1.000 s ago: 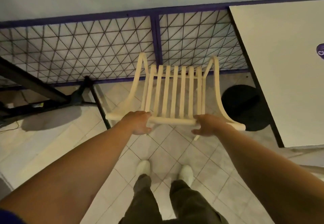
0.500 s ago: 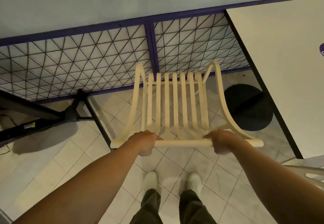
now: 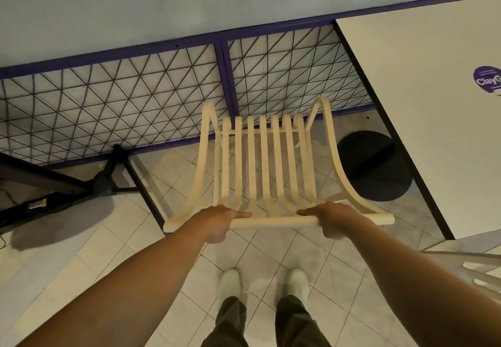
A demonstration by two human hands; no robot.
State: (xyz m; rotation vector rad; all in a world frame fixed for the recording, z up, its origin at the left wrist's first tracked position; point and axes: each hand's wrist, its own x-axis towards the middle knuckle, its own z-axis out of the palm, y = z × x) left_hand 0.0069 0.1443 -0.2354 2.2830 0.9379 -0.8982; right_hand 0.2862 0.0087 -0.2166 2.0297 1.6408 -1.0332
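Observation:
A cream plastic chair [image 3: 264,162] with a slatted back stands in front of me on the tiled floor, seen from behind and above. My left hand [image 3: 218,222] grips the top rail of its back on the left side, index finger stretched along the rail. My right hand [image 3: 332,220] grips the same rail on the right side, fingers wrapped under it. The chair's seat and legs are hidden below the slats.
A white table [image 3: 433,102] with a purple sticker [image 3: 488,79] stands at right, its round black base [image 3: 375,166] on the floor beside the chair. A purple-framed mesh railing [image 3: 122,102] runs behind. Black metal legs [image 3: 108,181] lie left. Another cream chair [image 3: 477,268] shows at the right edge.
The chair's top rail and both hands have come closer to me and lower in view. Both hands keep their hold on the rail.

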